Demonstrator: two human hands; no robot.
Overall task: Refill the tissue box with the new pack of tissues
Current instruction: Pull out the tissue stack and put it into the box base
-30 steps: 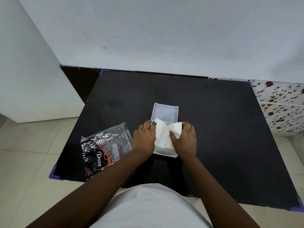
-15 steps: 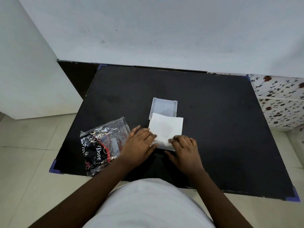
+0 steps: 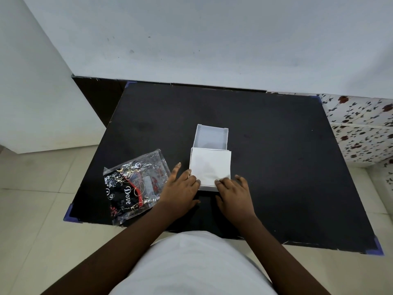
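A white tissue box [image 3: 211,137] stands open-topped near the middle of the black table [image 3: 276,167], its visible inside bare. A flat square stack of white tissues [image 3: 209,167] lies just in front of it, touching its near wall. My left hand [image 3: 180,188] rests with spread fingers on the stack's near left corner. My right hand [image 3: 234,189] presses its fingertips on the near right edge. A crinkled black and clear tissue wrapper [image 3: 134,184] lies left of my left hand.
A white wall runs behind the table. A floral-patterned surface [image 3: 361,133] sits at the right. The tiled floor [image 3: 38,188] shows at the left. The table's corners carry blue caps [image 3: 70,216].
The tissue stack went from bunched upright between both hands to lying flat in front of the box. Both hands slid back to its near edge with fingers spread.
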